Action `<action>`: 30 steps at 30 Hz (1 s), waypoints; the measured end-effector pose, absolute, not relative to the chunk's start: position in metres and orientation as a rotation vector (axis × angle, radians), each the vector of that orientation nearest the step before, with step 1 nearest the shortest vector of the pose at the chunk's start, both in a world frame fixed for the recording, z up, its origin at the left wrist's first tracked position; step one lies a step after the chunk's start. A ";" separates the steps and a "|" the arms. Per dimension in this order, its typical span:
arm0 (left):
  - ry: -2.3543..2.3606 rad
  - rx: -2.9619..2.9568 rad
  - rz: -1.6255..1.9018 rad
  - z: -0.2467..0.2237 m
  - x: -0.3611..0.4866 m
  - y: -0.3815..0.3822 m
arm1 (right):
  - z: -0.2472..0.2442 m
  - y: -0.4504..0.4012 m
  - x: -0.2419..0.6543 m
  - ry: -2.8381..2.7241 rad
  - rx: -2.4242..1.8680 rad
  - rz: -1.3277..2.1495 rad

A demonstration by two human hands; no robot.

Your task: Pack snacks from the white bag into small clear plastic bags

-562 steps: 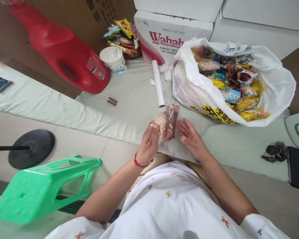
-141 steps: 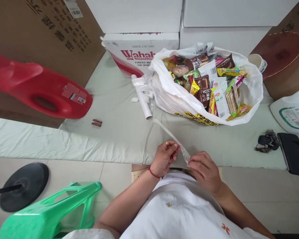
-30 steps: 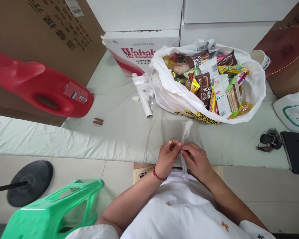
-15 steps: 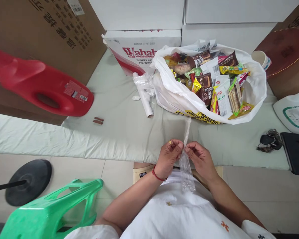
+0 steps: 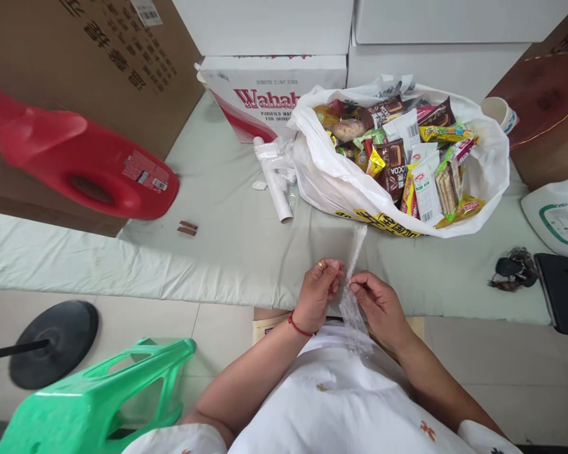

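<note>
A long strip of crumpled clear plastic film (image 5: 353, 313) hangs in front of my shirt, its narrow twisted end reaching up toward the snack bag. My right hand (image 5: 381, 307) pinches the film between thumb and fingertips. Just left of it is my left hand (image 5: 318, 291), with curled fingers and the thumb pressed to the index finger. A small gap shows between those fingertips and the film; whether they hold a thin piece is hidden. Beyond both hands stands a white plastic bag (image 5: 331, 183), open at the top and full of wrapped snacks (image 5: 390, 165).
On the cloth-covered table (image 5: 231, 252) lie a white roll (image 5: 275, 189) with clear plastic, brown strips (image 5: 187, 228), keys (image 5: 514, 268) and a phone (image 5: 556, 290). A red jug (image 5: 89, 170) is at left, a white jug (image 5: 558, 211) at right. Boxes (image 5: 269, 94) line the back; a green stool (image 5: 99, 391) stands below.
My left hand has come away from the film, slightly left and up, its fingers curling. My right hand keeps its pinch, and the film has shifted slightly right.
</note>
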State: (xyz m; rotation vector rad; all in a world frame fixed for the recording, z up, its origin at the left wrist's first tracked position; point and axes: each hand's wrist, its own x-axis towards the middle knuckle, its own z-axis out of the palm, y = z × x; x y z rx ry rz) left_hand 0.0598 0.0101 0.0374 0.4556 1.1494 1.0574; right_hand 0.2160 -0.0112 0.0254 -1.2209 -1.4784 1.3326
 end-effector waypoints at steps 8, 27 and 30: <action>1.311 0.702 1.083 0.037 0.061 0.026 | 0.028 -0.012 0.218 -1.744 -1.210 1.165; 1.298 0.897 1.174 0.034 0.069 0.011 | 0.030 0.001 0.208 -1.322 -1.359 1.204; 1.293 0.870 1.181 0.030 0.067 0.010 | 0.030 0.009 0.205 -1.275 -1.361 1.211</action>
